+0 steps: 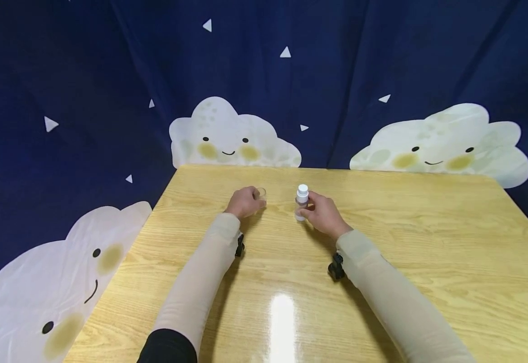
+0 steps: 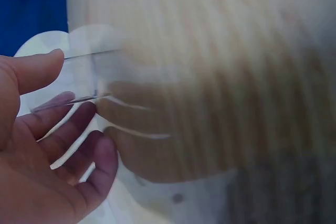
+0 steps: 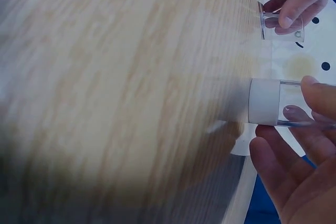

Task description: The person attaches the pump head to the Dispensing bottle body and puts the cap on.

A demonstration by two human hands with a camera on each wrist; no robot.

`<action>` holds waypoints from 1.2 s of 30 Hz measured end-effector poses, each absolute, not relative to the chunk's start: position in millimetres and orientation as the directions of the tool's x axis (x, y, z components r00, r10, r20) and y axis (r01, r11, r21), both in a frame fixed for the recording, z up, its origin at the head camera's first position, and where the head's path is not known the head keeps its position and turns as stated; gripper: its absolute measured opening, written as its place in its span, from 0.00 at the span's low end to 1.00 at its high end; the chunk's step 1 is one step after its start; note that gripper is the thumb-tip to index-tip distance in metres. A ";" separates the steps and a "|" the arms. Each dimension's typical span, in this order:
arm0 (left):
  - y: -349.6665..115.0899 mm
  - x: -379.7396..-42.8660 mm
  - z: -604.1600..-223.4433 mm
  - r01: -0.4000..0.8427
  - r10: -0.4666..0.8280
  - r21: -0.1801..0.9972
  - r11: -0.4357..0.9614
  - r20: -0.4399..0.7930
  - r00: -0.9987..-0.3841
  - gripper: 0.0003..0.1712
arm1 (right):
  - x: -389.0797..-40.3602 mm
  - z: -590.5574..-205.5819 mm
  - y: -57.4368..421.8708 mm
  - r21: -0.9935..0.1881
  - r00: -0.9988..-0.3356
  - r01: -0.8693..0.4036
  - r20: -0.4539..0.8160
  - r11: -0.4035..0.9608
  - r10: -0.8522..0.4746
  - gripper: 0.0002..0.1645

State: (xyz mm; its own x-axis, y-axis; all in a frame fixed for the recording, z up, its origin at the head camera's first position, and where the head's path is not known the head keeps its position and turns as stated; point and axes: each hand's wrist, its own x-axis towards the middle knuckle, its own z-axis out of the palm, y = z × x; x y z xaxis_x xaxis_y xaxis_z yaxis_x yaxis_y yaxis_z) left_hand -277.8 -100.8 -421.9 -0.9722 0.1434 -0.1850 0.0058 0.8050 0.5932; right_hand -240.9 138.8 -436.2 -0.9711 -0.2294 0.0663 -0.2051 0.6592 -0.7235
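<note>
My left hand (image 1: 245, 201) holds a small clear cup (image 1: 262, 193) at the table's far left part. In the right wrist view the cup (image 3: 283, 29) is see-through and stands upright, its base close to the wood, with thumb and fingers around its side. My right hand (image 1: 324, 214) grips a small bottle (image 1: 302, 194) between thumb and fingers. The bottle is upright, with a white cap, a clear body and a white base (image 3: 264, 102) right at the tabletop. A short gap separates cup and bottle.
The light wooden table (image 1: 273, 262) reaches back to a dark blue curtain (image 1: 264, 60) printed with smiling clouds and white triangles. A bright light reflection (image 1: 282, 322) lies near the table's front. Small black devices (image 1: 336, 267) are strapped at both wrists.
</note>
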 end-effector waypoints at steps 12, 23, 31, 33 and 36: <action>-106.3 -279.6 -425.5 0.056 0.166 0.622 0.781 -0.121 -0.979 0.14 | -243.5 -434.2 140.8 -0.721 -0.970 -0.209 0.069 0.660 -0.232 0.25; -110.8 -278.5 -427.6 0.001 0.162 0.660 0.751 -0.183 -0.970 0.27 | -240.9 -436.5 141.8 -0.714 -0.967 -0.217 0.062 0.666 -0.248 0.25; -112.7 -277.5 -425.4 -0.029 0.148 0.697 0.716 -0.192 -0.970 0.28 | -242.1 -436.1 143.5 -0.728 -0.970 -0.196 0.046 0.657 -0.239 0.25; -112.6 -276.6 -425.6 -0.038 0.146 0.696 0.717 -0.203 -0.968 0.28 | -242.8 -435.2 143.6 -0.734 -0.972 -0.182 0.031 0.655 -0.235 0.25; -113.0 -275.7 -427.7 -0.046 0.141 0.696 0.717 -0.209 -0.968 0.25 | -243.7 -435.9 143.9 -0.749 -0.971 -0.165 0.009 0.641 -0.240 0.26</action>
State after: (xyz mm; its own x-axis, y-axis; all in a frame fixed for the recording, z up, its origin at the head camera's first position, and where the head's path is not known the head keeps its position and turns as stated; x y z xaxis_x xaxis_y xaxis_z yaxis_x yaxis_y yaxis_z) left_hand -275.7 -113.0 -427.7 -0.9677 0.1405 -0.2091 -0.0463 0.7165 0.6960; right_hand -243.7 143.9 -435.9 -0.9708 -0.2396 0.0093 -0.1655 0.6414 -0.7492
